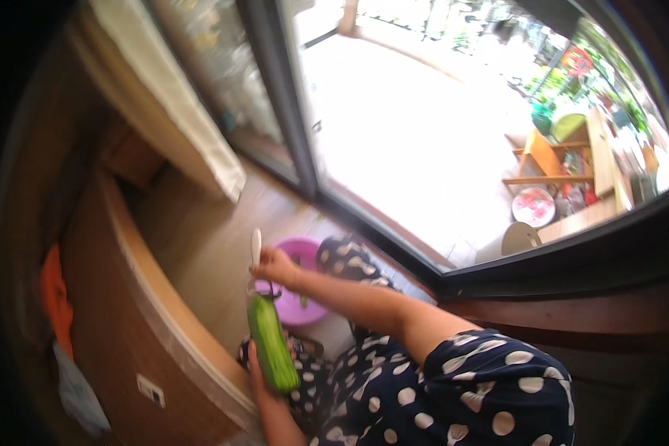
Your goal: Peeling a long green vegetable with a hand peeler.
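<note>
My left hand (256, 362) holds a thick green gourd or squash (272, 348) from its lower side; part of its surface is paler, with lengthwise streaks. Above the far end of it, my right hand (276, 267) grips a peeler (256, 245) with a white handle pointing up the picture. The peeler's head lies close to the gourd's far end; whether they touch is not clear. Under both is a round purple basin (304, 318) on the floor, with some green pieces (304, 301) inside.
A curved wooden panel (167, 312) with a wall socket (151, 390) runs along the left. The dark frame of a glass sliding door (368, 223) stands beyond the basin. A cream curtain (200, 134) hangs at the upper left. My knees in polka-dot cloth flank the basin.
</note>
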A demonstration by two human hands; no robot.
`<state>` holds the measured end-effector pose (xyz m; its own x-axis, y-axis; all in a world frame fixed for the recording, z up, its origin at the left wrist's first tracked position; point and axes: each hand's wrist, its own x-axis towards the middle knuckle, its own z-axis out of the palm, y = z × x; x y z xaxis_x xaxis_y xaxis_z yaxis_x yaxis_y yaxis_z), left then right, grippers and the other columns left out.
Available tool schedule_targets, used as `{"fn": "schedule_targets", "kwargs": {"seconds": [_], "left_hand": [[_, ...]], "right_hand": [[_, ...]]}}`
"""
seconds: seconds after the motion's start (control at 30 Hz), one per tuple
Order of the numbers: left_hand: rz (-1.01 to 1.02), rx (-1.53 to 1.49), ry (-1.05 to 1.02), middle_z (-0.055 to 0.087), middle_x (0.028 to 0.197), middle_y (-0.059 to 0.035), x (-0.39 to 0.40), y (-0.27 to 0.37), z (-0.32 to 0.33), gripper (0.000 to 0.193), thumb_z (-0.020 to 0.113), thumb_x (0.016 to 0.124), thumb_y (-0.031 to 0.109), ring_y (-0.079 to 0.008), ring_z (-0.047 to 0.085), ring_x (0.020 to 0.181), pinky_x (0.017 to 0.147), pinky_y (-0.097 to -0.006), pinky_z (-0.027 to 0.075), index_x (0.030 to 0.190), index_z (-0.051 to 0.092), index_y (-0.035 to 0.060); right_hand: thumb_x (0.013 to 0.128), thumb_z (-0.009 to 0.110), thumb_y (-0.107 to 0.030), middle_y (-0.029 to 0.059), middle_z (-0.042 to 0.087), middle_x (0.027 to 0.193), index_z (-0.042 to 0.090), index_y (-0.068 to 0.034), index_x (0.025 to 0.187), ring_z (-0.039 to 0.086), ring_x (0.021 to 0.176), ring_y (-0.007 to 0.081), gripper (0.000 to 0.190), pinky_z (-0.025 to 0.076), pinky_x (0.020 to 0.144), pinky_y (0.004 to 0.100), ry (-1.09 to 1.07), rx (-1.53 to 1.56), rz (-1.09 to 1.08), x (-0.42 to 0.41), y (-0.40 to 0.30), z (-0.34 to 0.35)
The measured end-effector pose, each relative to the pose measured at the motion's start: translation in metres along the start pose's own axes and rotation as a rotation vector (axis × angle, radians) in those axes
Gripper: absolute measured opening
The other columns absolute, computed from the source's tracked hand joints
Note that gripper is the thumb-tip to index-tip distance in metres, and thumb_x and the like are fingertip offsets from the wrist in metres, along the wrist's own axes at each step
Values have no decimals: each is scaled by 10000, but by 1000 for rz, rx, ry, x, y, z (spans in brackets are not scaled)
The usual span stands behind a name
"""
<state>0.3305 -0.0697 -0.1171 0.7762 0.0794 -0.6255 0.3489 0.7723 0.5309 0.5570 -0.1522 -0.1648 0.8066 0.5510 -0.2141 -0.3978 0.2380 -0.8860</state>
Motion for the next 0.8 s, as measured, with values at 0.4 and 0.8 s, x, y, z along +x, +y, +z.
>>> {"fn": "schedule_targets", "kwargs": {"seconds": [0.4,0.8], "left_hand": [[-64,16,-216,590,915,-185,9,-1,11,792,350,936,643,-293,586,772,650,-400,534,1219,494,-83],[34,-159,-259,553,1128,-213,31,-8,-1,816,392,931,650,-329,588,908,685,-473,546,1348,406,-51]], "right_hand": [[794,673,-177,166,657,896,562,-108,976,635,887,399,224,483,742,517,220,-988,-209,-32,-17,-64],[827,709,-106,93,700,937,616,-5,1108,668,879,157,312,528,780,304,99,11,-225,-21,-3,-78]]}}
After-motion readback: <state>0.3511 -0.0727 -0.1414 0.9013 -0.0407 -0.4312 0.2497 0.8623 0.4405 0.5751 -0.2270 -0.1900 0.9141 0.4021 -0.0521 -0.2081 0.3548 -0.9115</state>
